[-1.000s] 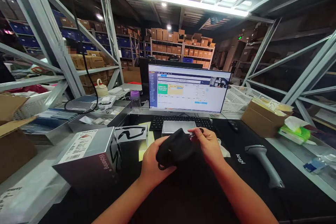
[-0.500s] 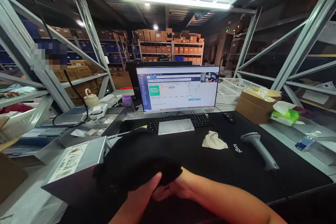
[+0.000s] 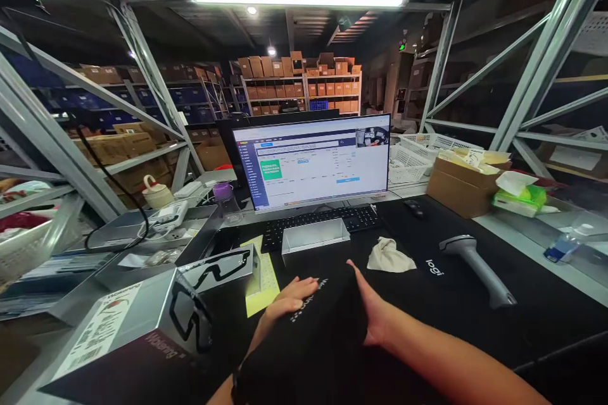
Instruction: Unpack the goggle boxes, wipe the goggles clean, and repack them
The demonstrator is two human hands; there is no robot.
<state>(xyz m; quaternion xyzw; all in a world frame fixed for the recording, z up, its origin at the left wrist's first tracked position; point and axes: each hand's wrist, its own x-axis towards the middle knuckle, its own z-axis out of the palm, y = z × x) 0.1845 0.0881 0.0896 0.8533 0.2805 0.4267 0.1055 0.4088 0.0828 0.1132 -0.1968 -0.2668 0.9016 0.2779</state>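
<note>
A black case (image 3: 327, 329) with white lettering is held between my two hands, close in front of me. My left hand (image 3: 289, 300) rests on its left face beside the lettering, and part of that forearm is hidden behind it. Along the right edge, my right hand (image 3: 375, 313) grips the case with one fingertip showing at the top corner. To the left is a silver box (image 3: 137, 323) printed with sport glasses, and a box sleeve (image 3: 223, 269) with a like picture lies behind it. An open silver tray (image 3: 316, 234) sits beyond the case.
A monitor (image 3: 313, 164) and keyboard (image 3: 323, 224) stand at the back. On the black desk mat are a beige cloth (image 3: 390, 256), a barcode scanner (image 3: 479, 269) and a mouse (image 3: 413, 207). Yellow paper (image 3: 263, 291) lies at left. A cardboard box (image 3: 460, 186) and tissues (image 3: 520, 196) are at right.
My hands have come apart from under the black item to its two sides, and its lettered face now shows. The box sleeve and yellow paper at left have come into sight.
</note>
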